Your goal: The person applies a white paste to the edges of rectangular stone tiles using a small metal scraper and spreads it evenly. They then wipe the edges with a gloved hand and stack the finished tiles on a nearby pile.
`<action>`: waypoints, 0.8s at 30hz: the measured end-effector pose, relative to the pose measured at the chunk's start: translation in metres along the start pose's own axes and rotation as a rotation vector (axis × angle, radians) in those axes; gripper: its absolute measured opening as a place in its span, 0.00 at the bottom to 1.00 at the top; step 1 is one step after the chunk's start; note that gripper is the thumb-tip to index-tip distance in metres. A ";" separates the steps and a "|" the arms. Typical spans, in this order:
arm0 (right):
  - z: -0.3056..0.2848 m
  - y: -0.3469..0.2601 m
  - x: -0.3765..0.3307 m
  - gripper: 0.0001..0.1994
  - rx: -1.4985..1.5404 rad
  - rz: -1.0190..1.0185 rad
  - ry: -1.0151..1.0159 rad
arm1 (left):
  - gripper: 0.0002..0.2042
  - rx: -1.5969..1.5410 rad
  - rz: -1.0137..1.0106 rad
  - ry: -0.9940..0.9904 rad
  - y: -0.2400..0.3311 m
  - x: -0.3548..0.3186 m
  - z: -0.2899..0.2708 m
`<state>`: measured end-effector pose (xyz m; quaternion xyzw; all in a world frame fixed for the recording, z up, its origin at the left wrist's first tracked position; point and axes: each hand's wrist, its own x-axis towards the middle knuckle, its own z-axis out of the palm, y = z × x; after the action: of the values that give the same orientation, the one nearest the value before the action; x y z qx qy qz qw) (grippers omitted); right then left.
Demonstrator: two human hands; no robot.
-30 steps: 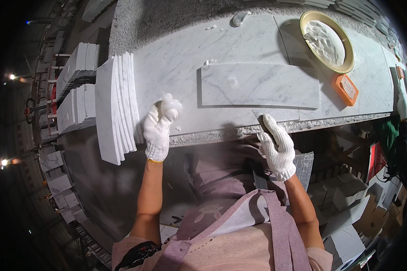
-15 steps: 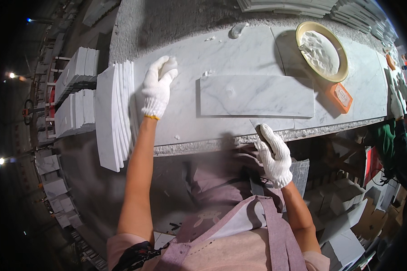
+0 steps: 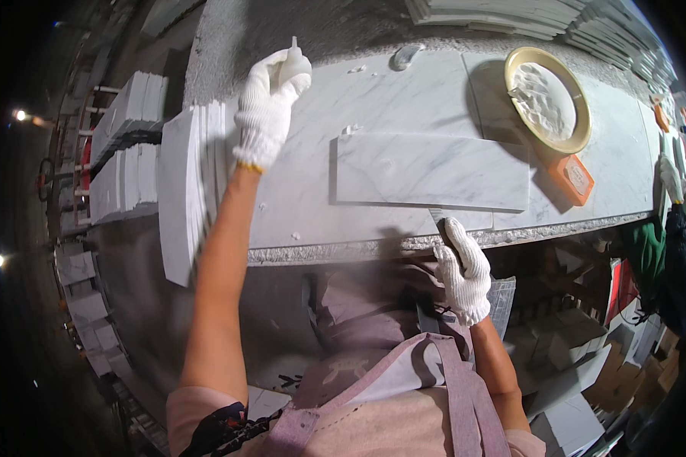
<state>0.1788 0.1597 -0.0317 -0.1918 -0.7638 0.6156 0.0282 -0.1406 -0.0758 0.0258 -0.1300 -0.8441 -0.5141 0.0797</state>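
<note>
My left hand [image 3: 263, 118], in a white knit glove, is closed round a small white squeeze bottle [image 3: 294, 67] with its thin nozzle pointing up, at the far left part of the worktop. A rectangular white marble tile [image 3: 433, 171] with grey veins lies flat in front of me. Close to that tile's near edge, my gloved right hand [image 3: 465, 274] grips a scraper [image 3: 438, 218]; its narrow blade shows past the fingers, and most of the handle is hidden.
Larger marble slabs [image 3: 381, 99] cover the worktop. A yellowish bowl [image 3: 585, 126] of white paste stands at the back right beside an orange box [image 3: 572, 180]. Upright tiles [image 3: 187, 183] lean at the left end. More stacked slabs [image 3: 495, 14] lie behind; another person's glove [image 3: 671, 180] shows far right.
My left hand has moved away from me and lifted the squeeze bottle, whose nozzle now shows. The right hand keeps the scraper in nearly the same place.
</note>
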 end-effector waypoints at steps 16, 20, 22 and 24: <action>0.002 0.007 -0.005 0.24 -0.073 -0.192 -0.155 | 0.25 0.482 -0.558 0.307 -0.018 -0.371 -0.087; 0.006 0.005 -0.013 0.25 -0.017 -0.245 -0.204 | 0.29 0.718 -0.549 0.351 -0.055 -0.369 -0.092; 0.008 0.004 -0.017 0.25 0.092 -0.171 -0.165 | 0.29 0.824 -0.577 0.284 -0.069 -0.370 -0.097; 0.009 0.005 -0.018 0.25 0.160 -0.044 -0.136 | 0.29 0.952 -0.428 0.260 -0.085 -0.376 -0.100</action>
<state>0.1946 0.1462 -0.0349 -0.1297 -0.7165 0.6854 0.0050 0.1924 -0.2538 -0.1010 0.1601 -0.9746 -0.0912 0.1274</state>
